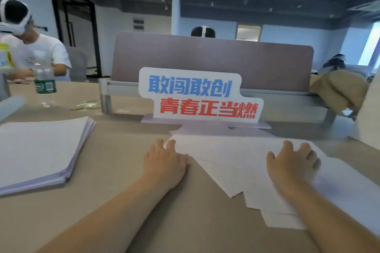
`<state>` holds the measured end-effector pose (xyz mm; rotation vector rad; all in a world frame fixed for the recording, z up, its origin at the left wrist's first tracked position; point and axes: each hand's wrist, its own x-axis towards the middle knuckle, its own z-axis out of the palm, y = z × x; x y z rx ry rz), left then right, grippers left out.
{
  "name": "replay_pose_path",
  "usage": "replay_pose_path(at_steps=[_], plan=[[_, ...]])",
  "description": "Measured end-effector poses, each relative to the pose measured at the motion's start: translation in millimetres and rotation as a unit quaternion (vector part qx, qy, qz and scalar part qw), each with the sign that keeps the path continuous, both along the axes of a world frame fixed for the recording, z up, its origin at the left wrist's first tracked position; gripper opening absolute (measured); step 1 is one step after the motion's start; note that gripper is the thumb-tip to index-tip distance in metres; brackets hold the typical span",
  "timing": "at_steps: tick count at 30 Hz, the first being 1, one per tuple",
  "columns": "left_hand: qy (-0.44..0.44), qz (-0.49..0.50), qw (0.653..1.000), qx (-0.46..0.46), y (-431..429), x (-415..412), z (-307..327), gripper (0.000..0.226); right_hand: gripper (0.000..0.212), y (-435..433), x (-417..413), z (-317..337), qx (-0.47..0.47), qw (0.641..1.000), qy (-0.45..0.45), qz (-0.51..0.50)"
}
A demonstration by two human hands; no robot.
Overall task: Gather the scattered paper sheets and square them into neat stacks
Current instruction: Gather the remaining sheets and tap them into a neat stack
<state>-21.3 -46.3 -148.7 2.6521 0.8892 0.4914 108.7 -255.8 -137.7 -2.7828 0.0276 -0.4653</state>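
Grip: none closed. Both hands lie flat with relaxed fingers, and nothing is pinched or curled round.

Far left: a thick stack of white paper sheets (41, 150) lies on the beige tabletop (123, 181). It is roughly squared, with its edges slightly stepped at the right corner, and sits well apart from both hands.

Next, the left hand (164, 160) has its palm on the table and its fingertips touching the left edge of the loose fan of white paper sheets (226, 156).

This fan lies centre-right. Its sheets overlap and are skewed, with the near corners staggered toward the person. Its far edge is near the base of the white standing sign with blue and red lettering (197, 96).

On top of the fan, the right hand (292, 162) presses down with fingers spread.

Judgement: gathering step, fan not yet squared.

Risks:
- A sideways push from the left hand while the right pins the top could buckle or crease the upper sheets.
- The lowest near sheets, outside either palm, may be left behind when the fan slides.
- A far-side push could knock the sign.
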Motion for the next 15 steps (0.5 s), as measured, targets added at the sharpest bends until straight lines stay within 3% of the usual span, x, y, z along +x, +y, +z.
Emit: replay_pose_path(at_steps=[2,4,7,8,10,12,14,15], plan=[[0.035,-0.016,0.999,0.024,-0.8,15.2,-1.7,0.066,0.069,-19.6,15.0,-4.7,-0.012,0.991,0.119,-0.067],[0.078,-0.030,0.996,0.040,5.3,23.4,-4.7,0.070,0.077,-23.2,19.7,-6.0,-0.021,0.979,0.191,-0.060],[0.127,-0.055,0.990,0.034,9.2,24.8,-5.2,0.062,0.073,-11.7,14.9,-4.9,-0.097,0.981,0.154,0.069],[0.120,-0.057,0.991,0.021,9.2,22.3,-3.9,0.056,0.067,-6.8,10.8,-3.1,-0.090,0.980,0.131,0.117],[0.081,-0.029,0.996,0.009,8.0,18.2,-0.8,0.046,0.046,-2.5,8.1,2.5,0.011,0.979,0.103,0.178],[0.072,0.018,0.997,0.031,9.1,14.1,-0.5,0.049,0.033,-4.3,8.3,7.3,0.102,0.978,0.082,0.161],[0.137,0.022,0.990,0.037,11.1,10.2,-0.1,0.060,0.043,-15.2,11.6,7.8,0.055,0.993,0.077,0.074],[0.170,0.008,0.985,0.035,11.8,7.4,0.7,0.062,0.056,-21.3,12.2,6.3,0.014,0.992,0.123,0.037]])
